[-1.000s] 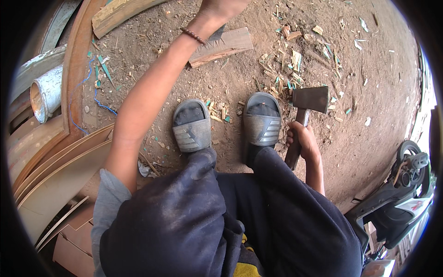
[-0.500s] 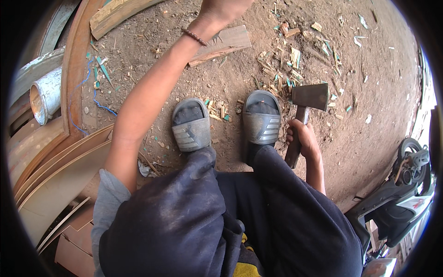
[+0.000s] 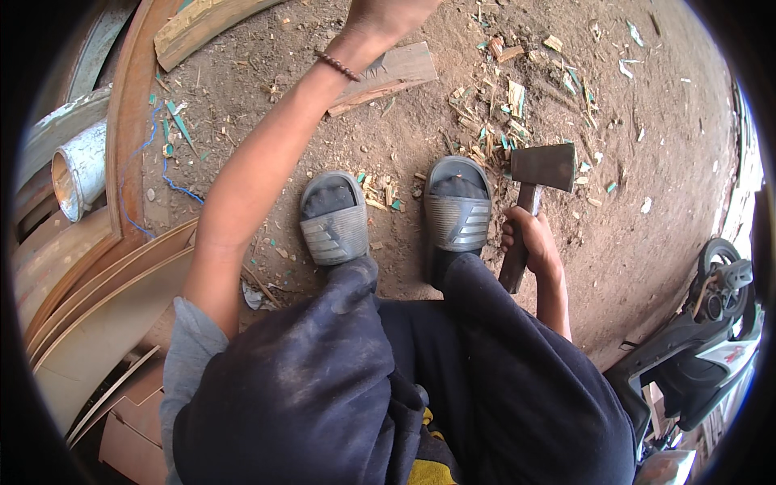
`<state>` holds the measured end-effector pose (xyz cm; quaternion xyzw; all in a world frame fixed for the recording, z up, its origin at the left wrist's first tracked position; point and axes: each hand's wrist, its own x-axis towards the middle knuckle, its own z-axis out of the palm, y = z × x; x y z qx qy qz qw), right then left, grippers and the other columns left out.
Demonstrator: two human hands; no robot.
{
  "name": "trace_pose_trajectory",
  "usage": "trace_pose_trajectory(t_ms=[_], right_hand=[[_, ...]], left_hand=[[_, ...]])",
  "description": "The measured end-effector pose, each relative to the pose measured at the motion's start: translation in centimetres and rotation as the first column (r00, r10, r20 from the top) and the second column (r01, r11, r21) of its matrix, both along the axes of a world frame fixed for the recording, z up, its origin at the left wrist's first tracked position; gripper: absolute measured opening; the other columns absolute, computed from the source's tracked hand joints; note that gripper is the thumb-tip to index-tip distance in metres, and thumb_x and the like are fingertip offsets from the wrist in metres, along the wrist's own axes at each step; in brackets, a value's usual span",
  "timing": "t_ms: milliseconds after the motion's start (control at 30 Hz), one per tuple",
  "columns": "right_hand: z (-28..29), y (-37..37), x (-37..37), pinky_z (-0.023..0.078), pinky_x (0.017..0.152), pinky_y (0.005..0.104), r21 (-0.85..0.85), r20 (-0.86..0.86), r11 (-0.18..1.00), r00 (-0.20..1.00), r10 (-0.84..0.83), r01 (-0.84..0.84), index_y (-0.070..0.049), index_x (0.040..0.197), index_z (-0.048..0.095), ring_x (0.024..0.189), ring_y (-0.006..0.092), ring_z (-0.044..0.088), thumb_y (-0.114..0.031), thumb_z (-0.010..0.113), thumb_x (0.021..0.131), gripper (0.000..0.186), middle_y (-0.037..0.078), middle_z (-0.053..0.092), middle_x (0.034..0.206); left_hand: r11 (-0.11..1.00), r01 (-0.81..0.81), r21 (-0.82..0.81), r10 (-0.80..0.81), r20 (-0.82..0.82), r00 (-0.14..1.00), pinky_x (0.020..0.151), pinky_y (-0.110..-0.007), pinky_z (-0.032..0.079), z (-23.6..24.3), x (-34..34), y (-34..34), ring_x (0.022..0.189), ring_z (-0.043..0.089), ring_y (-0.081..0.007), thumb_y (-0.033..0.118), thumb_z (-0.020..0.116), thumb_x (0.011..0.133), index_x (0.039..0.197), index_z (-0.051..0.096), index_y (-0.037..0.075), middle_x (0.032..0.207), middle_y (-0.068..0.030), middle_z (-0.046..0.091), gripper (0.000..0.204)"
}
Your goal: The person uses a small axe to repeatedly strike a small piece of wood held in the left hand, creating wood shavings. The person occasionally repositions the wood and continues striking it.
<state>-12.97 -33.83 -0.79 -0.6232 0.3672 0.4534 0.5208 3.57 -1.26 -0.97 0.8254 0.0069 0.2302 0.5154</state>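
My right hand (image 3: 531, 242) is wrapped round the wooden handle of a hatchet (image 3: 543, 167), low beside my right foot. Its broad dark head points away from me, over the dirt. My left arm stretches far forward, a beaded bracelet at the wrist. Only the back part of my left hand (image 3: 392, 14) shows at the top edge; its fingers are out of the picture, so what they touch is hidden. Beneath that wrist a split piece of wood (image 3: 396, 77) lies on the ground.
Wood chips (image 3: 493, 121) litter the dirt ahead of my sandals (image 3: 458, 212). A curved-looking plank (image 3: 202, 28) lies at far left. Boards (image 3: 113, 323) and a whitish pipe (image 3: 81, 170) stand along the left, near a blue string (image 3: 182, 188). A motorcycle (image 3: 695, 347) is at right.
Almost nothing differs. The left hand sits very slightly higher at the top edge, and the right hand keeps the hatchet in the same place.
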Motion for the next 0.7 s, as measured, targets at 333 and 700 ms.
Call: trace_pose_trajectory(t_ms=[333, 700], right_hand=[[-0.19, -0.09, -0.03, 0.041, 0.047, 0.0282, -0.005, 0.007, 1.000, 1.000, 0.010, -0.010, -0.004, 0.084, 0.052, 0.050, 0.0122, 0.047, -0.016, 0.059, 0.086, 0.013, 0.002, 0.048, 0.064], [-0.51, -0.37, -0.15, 0.041, 0.047, 0.0288, 0.002, 0.008, 1.000, 1.000, -0.003, 0.003, -0.005, 0.085, 0.051, 0.050, 0.0123, 0.047, -0.015, 0.059, 0.086, 0.013, 0.002, 0.048, 0.064]], left_hand=[[1.000, -0.022, -0.017, 0.021, -0.023, 1.000, 0.066, -0.034, 0.051, 0.41, 0.00, 0.18, 0.074, 0.067, -0.0203, 0.020, 0.063, 0.086, 0.089, 0.064, 0.000, 0.079, -0.0087, 0.069, 0.020], [0.999, -0.039, 0.024, 0.040, -0.023, 0.999, 0.064, -0.034, 0.052, 0.37, 0.01, 0.45, 0.074, 0.067, -0.0202, 0.021, 0.063, 0.086, 0.090, 0.065, 0.001, 0.080, -0.0084, 0.070, 0.021]])
